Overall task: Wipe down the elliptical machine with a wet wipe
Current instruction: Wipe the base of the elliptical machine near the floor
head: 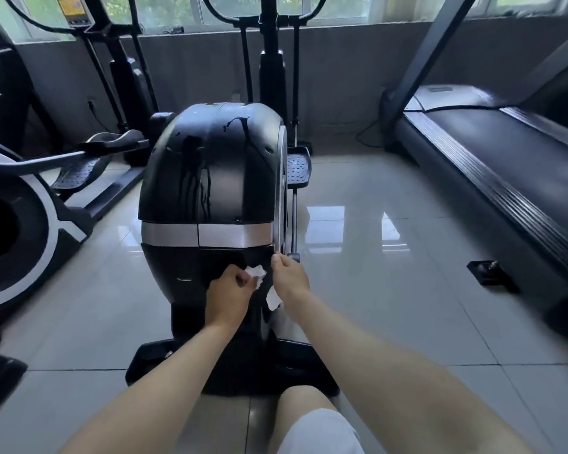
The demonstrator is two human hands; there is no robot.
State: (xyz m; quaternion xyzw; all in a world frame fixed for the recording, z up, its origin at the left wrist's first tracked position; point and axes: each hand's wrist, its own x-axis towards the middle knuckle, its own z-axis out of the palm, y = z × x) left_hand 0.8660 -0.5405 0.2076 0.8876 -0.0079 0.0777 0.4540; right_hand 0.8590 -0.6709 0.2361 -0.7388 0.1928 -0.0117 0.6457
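Observation:
The elliptical machine (210, 172) stands right in front of me, its black rounded housing streaked with wet drip marks above a silver band. Low on the housing, my left hand (230, 294) pinches a crumpled white wet wipe (255, 271). My right hand (287, 275) sits close beside it with its fingers curled, and a strip of white wipe (273, 298) hangs below it. Both hands are held against the black lower shell, just under the silver band.
A second elliptical (20, 224) stands at the left and a treadmill (505, 152) at the right. Glossy pale floor tiles (391, 273) lie between them. A small black block (491, 275) rests on the floor by the treadmill. My knee (312, 421) is at the bottom.

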